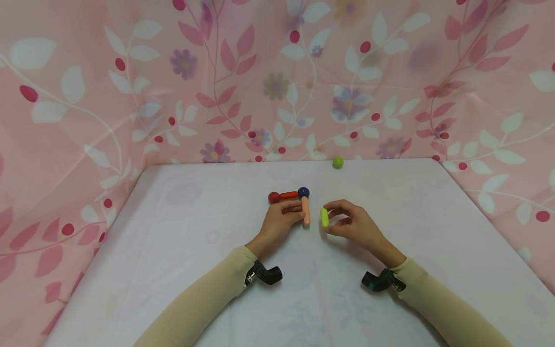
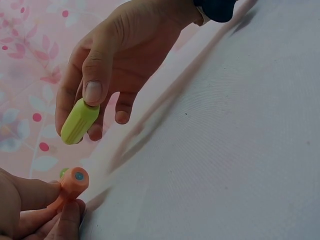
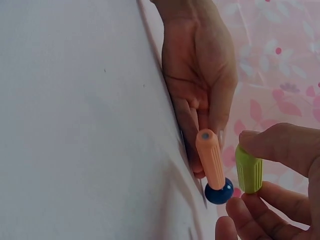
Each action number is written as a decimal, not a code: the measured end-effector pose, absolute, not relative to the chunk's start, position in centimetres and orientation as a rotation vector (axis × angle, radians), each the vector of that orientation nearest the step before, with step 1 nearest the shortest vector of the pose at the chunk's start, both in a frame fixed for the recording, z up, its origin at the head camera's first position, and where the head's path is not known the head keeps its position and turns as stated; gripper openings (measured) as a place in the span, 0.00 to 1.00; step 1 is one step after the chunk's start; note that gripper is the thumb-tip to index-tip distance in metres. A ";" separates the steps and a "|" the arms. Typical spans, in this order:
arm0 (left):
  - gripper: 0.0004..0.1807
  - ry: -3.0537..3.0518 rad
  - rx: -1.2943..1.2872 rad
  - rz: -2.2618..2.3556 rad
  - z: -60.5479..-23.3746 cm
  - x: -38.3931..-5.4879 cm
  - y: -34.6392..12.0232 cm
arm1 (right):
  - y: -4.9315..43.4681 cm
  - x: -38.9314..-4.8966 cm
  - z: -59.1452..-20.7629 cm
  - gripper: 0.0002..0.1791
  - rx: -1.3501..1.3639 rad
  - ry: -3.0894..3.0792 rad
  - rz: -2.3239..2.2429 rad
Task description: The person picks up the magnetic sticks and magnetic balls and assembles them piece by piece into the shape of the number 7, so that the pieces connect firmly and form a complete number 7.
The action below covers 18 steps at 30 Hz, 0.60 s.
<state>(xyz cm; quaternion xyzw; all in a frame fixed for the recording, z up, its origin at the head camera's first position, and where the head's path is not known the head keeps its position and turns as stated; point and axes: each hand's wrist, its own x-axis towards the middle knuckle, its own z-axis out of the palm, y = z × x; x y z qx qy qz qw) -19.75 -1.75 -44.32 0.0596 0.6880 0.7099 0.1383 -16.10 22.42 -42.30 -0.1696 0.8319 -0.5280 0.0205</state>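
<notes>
My left hand [image 1: 279,221] pinches a peach-orange grooved building rod [image 1: 305,212] between thumb and fingers. At the rod's far end sits a dark blue ball [image 1: 303,192], and from that ball a red rod [image 1: 288,195] runs left to a red ball [image 1: 273,197]. A small metallic disc shows in the orange rod's near end in both wrist views. To the right, my right hand [image 1: 357,224] holds a shorter-looking yellow-green rod [image 3: 249,170] by its ends, between thumb and fingertips. A small gap separates the yellow-green rod from the orange one.
A bright green ball [image 1: 338,162] lies at the back edge of the white table [image 1: 208,289]. Behind it hangs a pink floral cloth [image 1: 277,72], which also covers the sides. Dark wrist cameras protrude from both cream sleeves.
</notes>
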 end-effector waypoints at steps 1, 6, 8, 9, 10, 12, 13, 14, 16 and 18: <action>0.21 1.990 0.173 2.053 -44.3 -19.7 -1.8 | 22.3 -16.0 -42.3 0.28 -0.530 2.579 -1.639; 0.21 2.005 0.193 2.048 -44.4 -19.8 -1.8 | 21.7 -15.6 -42.4 0.27 -0.558 2.574 -1.652; 0.21 2.009 0.198 2.048 -44.4 -19.8 -1.8 | 21.4 -15.5 -42.4 0.27 -0.566 2.574 -1.652; 0.21 2.014 0.197 2.046 -44.4 -19.8 -1.7 | 21.3 -15.5 -42.5 0.28 -0.570 2.573 -1.654; 0.21 2.018 0.196 2.042 -44.4 -19.8 -1.7 | 21.2 -15.4 -42.5 0.28 -0.574 2.572 -1.654; 0.21 2.026 0.188 2.033 -44.3 -19.8 -1.7 | 21.0 -15.3 -42.6 0.28 -0.577 2.567 -1.658; 0.21 2.028 0.182 2.029 -44.3 -19.8 -1.7 | 21.0 -15.3 -42.6 0.28 -0.580 2.564 -1.659; 0.21 2.030 0.177 2.027 -44.2 -19.8 -1.7 | 20.8 -15.2 -42.7 0.28 -0.583 2.565 -1.656; 0.21 2.028 0.173 2.029 -44.2 -19.8 -1.7 | 20.6 -15.2 -42.8 0.28 -0.594 2.564 -1.655; 0.21 2.026 0.174 2.032 -44.3 -19.9 -1.7 | 20.4 -15.1 -42.9 0.28 -0.607 2.562 -1.656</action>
